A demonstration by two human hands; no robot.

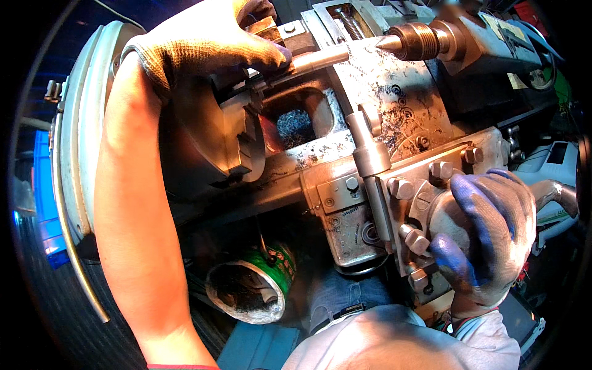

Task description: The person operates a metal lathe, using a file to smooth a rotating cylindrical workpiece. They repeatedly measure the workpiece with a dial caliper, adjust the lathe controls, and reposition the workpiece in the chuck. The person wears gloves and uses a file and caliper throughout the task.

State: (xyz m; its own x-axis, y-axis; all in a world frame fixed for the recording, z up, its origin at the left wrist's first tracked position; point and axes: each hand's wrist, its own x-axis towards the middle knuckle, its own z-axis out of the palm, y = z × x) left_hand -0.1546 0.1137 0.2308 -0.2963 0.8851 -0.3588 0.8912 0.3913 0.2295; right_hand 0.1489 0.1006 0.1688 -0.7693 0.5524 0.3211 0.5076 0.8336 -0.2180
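Observation:
My left hand point(216, 40), in a tan knit glove, reaches over the lathe chuck point(237, 145). Its fingers curl round a chuck jaw point(266, 29), partly out of sight, and the thumb lies against a round metal shaft point(324, 58). The shaft's far end meets the pointed tailstock centre point(390, 43). My right hand point(493, 228), in a glove with purple-blue fingertips, is closed round the domed top of the tool post point(445, 213). A cylindrical tool holder point(372, 157) is clamped at the post's left side, its tip below the shaft.
Dark chips lie on the carriage point(391, 86) and below the bed opening point(296, 126). Several square-headed bolts point(401, 188) stand out from the tool post. A green tin point(280, 268) holding dark matter hangs at the front. A blue crate point(46, 191) is at far left.

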